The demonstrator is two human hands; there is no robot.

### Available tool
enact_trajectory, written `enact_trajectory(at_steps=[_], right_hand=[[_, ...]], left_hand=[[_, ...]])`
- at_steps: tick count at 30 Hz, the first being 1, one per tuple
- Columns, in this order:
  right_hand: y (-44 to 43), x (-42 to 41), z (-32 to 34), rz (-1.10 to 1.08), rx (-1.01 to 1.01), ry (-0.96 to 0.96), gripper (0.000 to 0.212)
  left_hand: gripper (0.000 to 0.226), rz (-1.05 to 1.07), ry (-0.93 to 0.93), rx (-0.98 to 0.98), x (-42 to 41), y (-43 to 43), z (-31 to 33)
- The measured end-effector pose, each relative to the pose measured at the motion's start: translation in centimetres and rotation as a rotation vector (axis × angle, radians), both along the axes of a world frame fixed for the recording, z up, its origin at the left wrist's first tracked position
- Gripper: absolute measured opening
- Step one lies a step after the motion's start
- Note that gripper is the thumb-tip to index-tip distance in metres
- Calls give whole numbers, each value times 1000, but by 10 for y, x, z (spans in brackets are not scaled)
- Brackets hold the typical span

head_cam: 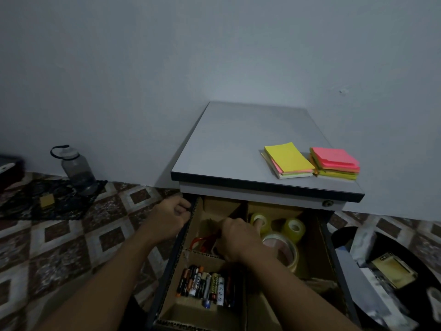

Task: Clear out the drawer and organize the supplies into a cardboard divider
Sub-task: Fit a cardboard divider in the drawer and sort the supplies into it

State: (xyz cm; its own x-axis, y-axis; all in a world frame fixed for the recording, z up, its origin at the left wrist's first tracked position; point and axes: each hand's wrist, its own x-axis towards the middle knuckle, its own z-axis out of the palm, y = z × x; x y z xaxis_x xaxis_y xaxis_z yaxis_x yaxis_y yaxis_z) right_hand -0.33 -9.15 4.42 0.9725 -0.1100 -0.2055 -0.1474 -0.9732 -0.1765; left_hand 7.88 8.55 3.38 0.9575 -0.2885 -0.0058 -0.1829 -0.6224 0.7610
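In the head view, the brown cardboard divider (256, 311) sits inside the open drawer (330, 237), holding batteries (202, 285) and tape rolls (294, 229), while the left hand (167, 218) grips the drawer's left rim and the right hand (238, 242) reaches into a compartment, its fingers hidden.

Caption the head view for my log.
Left hand grips drawer edge; right hand reaches into cardboard divider beside tape rolls.

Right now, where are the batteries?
In the head view, the batteries lie in the near left compartment of the cardboard divider inside the open drawer, just nearer than the right hand.
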Motion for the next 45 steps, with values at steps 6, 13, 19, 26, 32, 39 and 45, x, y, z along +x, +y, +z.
enact_trajectory(at_steps=[6,13,19,26,32,39,45], right_hand=[[-4,-2,-4,23,20,-8,31],[-6,-6,-4,45,53,-5,31],[-7,-19,5,72,95,-79,22],[-32,-47,49,111,257,-285,25],[-75,-53,96,53,403,-480,20],[-155,-48,156,-190,427,-675,16],[-221,-39,166,-424,511,-673,27]], left_hand=[[18,8,-3,-13,-6,-2,0],[23,22,-2,-27,-13,-2,1],[28,-4,-2,53,-22,-1,8],[7,-170,-66,214,-40,-16,55],[6,-234,-74,24,-45,-61,108],[21,-142,-61,-90,-13,-124,141],[24,-70,-4,-52,16,-179,145]])
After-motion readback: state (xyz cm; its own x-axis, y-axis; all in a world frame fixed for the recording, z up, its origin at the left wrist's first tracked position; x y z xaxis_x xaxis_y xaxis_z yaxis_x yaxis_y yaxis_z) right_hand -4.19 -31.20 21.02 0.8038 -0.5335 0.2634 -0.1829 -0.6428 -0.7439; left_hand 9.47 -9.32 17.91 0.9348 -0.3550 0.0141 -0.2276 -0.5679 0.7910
